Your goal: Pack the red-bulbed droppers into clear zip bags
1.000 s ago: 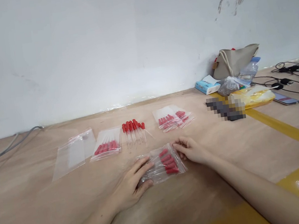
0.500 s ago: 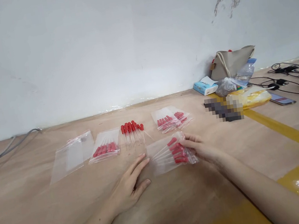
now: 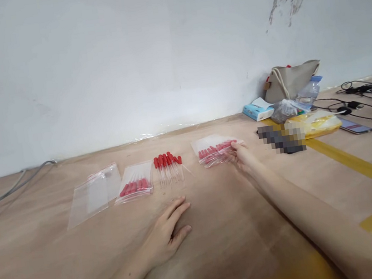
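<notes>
My right hand (image 3: 242, 156) reaches forward to the stack of clear zip bags of red-capped droppers (image 3: 214, 150), fingers closed on the edge of the top bag as it lies on the pile. My left hand (image 3: 167, 233) rests flat and open on the brown surface, holding nothing. Loose red-capped droppers (image 3: 168, 165) lie in a row ahead of it. Left of them sits another filled bag (image 3: 135, 183), and further left lie empty zip bags (image 3: 93, 194).
At the back right by the white wall stand a beige pouch (image 3: 290, 80), a blue tissue pack (image 3: 258, 109), a plastic bottle, a yellow bag (image 3: 314, 123), a phone (image 3: 355, 125) and black cables (image 3: 365, 94). Yellow tape (image 3: 357, 162) crosses the floor. A grey cable (image 3: 14, 185) runs at left.
My right hand lifted the filled bag from in front of me and carried it forward onto the stack at the right. My left hand let go and stayed flat on the surface.
</notes>
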Demonstrator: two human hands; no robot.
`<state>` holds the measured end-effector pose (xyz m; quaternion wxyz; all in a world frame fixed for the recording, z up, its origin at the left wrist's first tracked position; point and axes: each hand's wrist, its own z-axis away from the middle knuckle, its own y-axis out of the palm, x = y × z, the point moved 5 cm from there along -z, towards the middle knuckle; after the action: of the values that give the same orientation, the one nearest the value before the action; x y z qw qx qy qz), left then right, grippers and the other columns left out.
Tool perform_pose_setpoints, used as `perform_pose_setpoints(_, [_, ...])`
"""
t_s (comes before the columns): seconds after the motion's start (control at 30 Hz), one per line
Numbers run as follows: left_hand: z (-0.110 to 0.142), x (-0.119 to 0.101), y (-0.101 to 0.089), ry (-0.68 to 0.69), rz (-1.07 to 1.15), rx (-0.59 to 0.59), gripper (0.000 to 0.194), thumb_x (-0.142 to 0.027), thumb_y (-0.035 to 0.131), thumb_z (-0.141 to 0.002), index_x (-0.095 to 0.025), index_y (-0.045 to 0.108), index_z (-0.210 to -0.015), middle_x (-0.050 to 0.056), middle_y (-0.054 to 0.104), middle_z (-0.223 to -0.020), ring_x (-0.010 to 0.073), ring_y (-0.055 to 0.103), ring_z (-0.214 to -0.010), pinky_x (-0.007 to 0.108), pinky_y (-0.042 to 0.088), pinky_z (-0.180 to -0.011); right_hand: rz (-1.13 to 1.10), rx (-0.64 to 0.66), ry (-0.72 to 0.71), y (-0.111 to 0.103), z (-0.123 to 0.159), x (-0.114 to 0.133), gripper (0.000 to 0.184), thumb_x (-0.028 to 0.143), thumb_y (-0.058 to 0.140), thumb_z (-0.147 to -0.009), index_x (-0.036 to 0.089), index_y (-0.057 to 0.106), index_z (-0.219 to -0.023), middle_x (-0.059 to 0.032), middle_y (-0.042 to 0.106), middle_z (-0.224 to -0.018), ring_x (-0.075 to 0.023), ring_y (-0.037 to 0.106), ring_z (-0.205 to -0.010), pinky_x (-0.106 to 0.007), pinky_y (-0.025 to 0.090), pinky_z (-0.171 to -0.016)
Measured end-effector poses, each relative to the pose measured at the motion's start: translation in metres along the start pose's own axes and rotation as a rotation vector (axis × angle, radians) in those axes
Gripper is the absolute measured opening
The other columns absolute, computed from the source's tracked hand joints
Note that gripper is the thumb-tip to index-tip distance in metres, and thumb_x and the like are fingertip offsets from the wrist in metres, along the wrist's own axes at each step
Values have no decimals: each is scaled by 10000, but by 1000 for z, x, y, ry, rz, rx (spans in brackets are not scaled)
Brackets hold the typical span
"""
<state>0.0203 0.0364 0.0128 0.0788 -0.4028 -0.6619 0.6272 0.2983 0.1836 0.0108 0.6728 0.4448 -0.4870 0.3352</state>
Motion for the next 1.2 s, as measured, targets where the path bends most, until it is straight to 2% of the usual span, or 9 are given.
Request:
perform_pose_setpoints(0.13, [0,-3,-1,-13,-28,-50,394,-296,439,-873,-262,383,-1261,46,372,-1342,219,365,-1217,383,365,-981,55,-127,-34,-18,8,-13,292,362,622,-684,218,374,-627,74,399,-444,-82,423,-386,-200,392,-374])
perform_pose_setpoints(0.23, [-4,8,-20,-98,-129,-245,299,-315,436,-872,-262,472,-1164,44,442,-1259,227,395,-1176,410,349,-976,227,-249,-343,-21,30,-1,300,372,613,-668,222,358,-621,72,402,-506,-80,415,-451,-201,385,-440])
perform_pose_setpoints(0.3, [-3,28,-44,-207,-236,-438,250,-325,419,-872,-247,516,-1089,54,484,-1182,236,427,-1129,435,333,-970,419,-107,-534,2,48,4,231,371,579,-693,214,415,-650,45,466,-569,-97,463,-520,-220,409,-510])
perform_pose_setpoints(0.4, [10,75,-82,-494,-426,-599,319,-385,393,-866,-202,524,-1093,93,460,-1188,280,395,-1148,451,305,-975,747,284,-620,57,69,-7,104,296,530,-732,197,513,-710,-4,567,-652,-131,532,-609,-254,431,-600])
perform_pose_setpoints(0.43, [17,93,-93,-609,-477,-586,364,-391,366,-874,-171,502,-1130,113,426,-1226,290,359,-1180,446,275,-994,863,367,-635,73,73,-12,61,246,518,-733,188,533,-724,-23,595,-694,-141,551,-651,-262,433,-637])
perform_pose_setpoints(0.5, [33,127,-103,-846,-524,-432,454,-399,287,-898,-99,411,-1214,162,358,-1288,310,290,-1226,452,240,-1003,1094,426,-643,100,77,-22,86,181,479,-744,170,555,-782,-58,621,-791,-159,574,-756,-264,429,-696])
perform_pose_setpoints(0.67, [62,166,-103,-1020,-480,-266,537,-481,247,-884,-34,433,-1116,242,370,-1262,438,267,-1193,603,246,-895,1416,361,-546,132,68,-36,223,154,430,-773,108,524,-970,-149,599,-928,-211,592,-830,-289,446,-664])
perform_pose_setpoints(0.9, [64,175,-98,-1070,-440,-167,440,-322,176,-910,-36,472,-1069,226,431,-1197,385,363,-1139,535,304,-867,1545,387,-635,137,79,-36,306,64,322,-811,68,489,-1068,-210,548,-1009,-242,580,-853,-326,459,-637])
perform_pose_setpoints(1.2, [58,158,-114,-1013,-428,-333,503,-272,130,-937,36,397,-1231,258,404,-1264,366,357,-1177,544,308,-898,1797,317,-871,138,77,-23,300,36,315,-815,20,564,-983,-212,565,-925,-242,574,-812,-335,441,-663])
